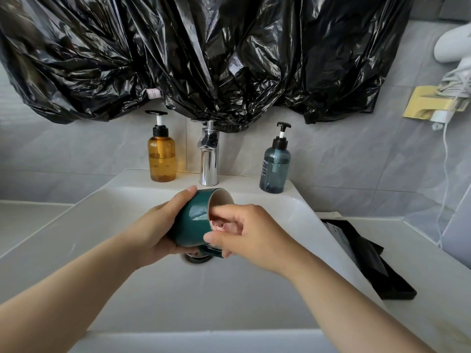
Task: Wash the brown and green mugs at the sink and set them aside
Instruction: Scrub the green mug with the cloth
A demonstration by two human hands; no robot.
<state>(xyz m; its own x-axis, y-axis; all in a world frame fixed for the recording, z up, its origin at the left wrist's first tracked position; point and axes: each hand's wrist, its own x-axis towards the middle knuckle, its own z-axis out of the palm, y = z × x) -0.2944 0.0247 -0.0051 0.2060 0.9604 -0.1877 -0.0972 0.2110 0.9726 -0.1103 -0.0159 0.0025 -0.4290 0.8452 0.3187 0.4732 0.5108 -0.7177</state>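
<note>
The green mug (pixel 193 221) lies tilted on its side over the white sink (pixel 84 225), its pale inside facing right and its handle underneath. My left hand (pixel 158 230) grips the mug's body from the left, thumb on top. My right hand (pixel 244 230) has its fingers curled over the rim and reaching inside the mug, thumb against the outside near the handle. The drain (pixel 195 258) shows just below the mug. No brown mug is in view.
A chrome tap (pixel 209 159) stands behind the basin, with an amber pump bottle (pixel 162 159) to its left and a blue pump bottle (pixel 275 169) to its right. A black box (pixel 369 256) lies on the right counter. Black plastic sheeting (pixel 204 54) hangs above.
</note>
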